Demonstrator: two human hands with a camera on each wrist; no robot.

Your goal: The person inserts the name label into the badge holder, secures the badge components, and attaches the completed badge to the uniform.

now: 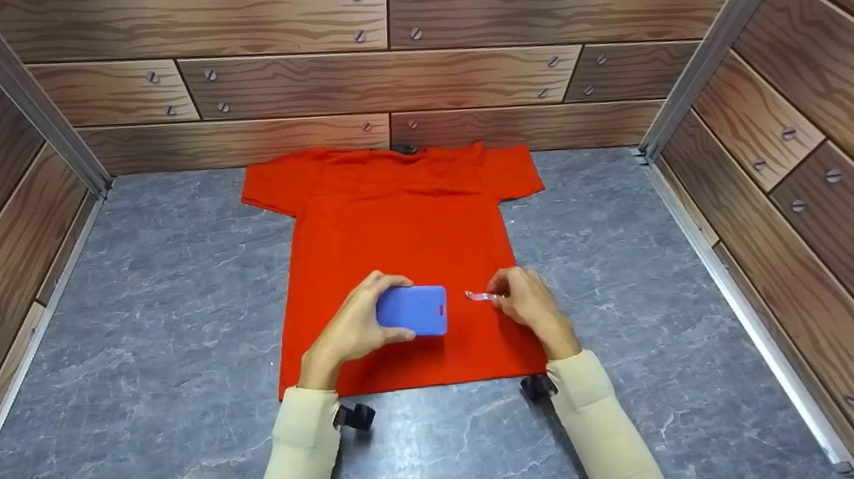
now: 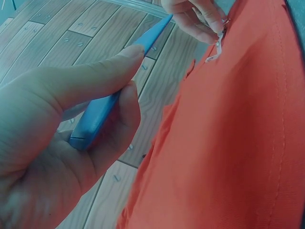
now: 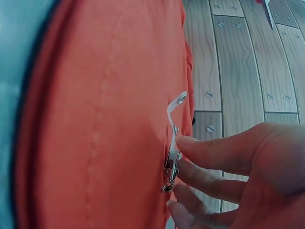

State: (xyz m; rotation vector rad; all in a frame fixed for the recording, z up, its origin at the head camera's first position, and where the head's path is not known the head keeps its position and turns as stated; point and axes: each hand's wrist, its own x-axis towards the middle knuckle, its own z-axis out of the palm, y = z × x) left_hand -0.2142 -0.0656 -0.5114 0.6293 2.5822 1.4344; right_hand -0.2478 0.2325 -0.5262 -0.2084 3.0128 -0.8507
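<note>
My left hand (image 1: pixel 350 326) grips a flat blue badge holder (image 1: pixel 415 312) by its left end, thumb on the near edge and fingers on the far edge. A small slot shows at the holder's right end. In the left wrist view the holder (image 2: pixel 97 117) is seen edge-on. To the right, my right hand (image 1: pixel 527 300) pinches a badge clip with a clear strap (image 1: pixel 480 296). The right wrist view shows its metal clip (image 3: pixel 171 164) at the fingertips and the strap end with a snap (image 3: pixel 181 99) sticking out. Both hands are over a red T-shirt (image 1: pixel 396 234).
The T-shirt lies spread on a grey marbled table (image 1: pixel 176 309), its collar near the back wall (image 1: pixel 296 83). Wood-patterned panels also stand at the left and right sides (image 1: pixel 803 130). A dark patch (image 1: pixel 404 149) shows at the collar.
</note>
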